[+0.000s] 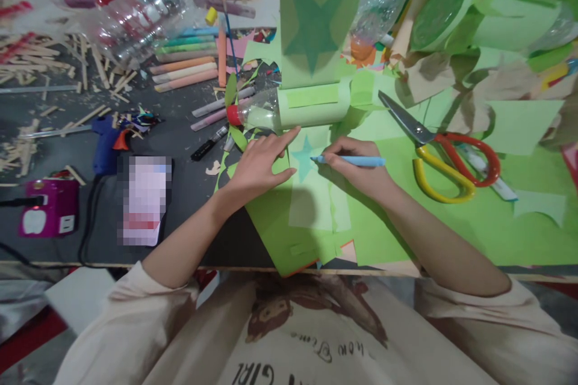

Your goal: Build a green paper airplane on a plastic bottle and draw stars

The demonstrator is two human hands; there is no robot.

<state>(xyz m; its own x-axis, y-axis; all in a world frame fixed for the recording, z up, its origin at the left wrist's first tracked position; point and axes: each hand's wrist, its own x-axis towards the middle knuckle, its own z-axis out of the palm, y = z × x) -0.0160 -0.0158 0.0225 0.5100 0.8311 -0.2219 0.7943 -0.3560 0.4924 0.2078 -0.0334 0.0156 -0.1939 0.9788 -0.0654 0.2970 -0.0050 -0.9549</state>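
Observation:
My left hand (259, 162) lies flat with fingers stretched out, pressing on a light green sheet of paper (311, 198) beside a small teal star (303, 156). My right hand (356, 168) is closed round a light blue pen (356, 160) whose tip touches the star's right edge. Just beyond the hands lies a clear plastic bottle with a red cap (253, 114), wrapped in green paper. A tall green card with a darker star shape (313, 24) stands behind it.
Scissors with red and yellow handles (445, 156) lie open to the right on green paper. Coloured markers (185, 66), wooden sticks (40, 72), a blue glue gun (106, 141), a magenta power box (45, 207), a blurred phone (144, 198) and empty bottles (135, 6) crowd the left and back.

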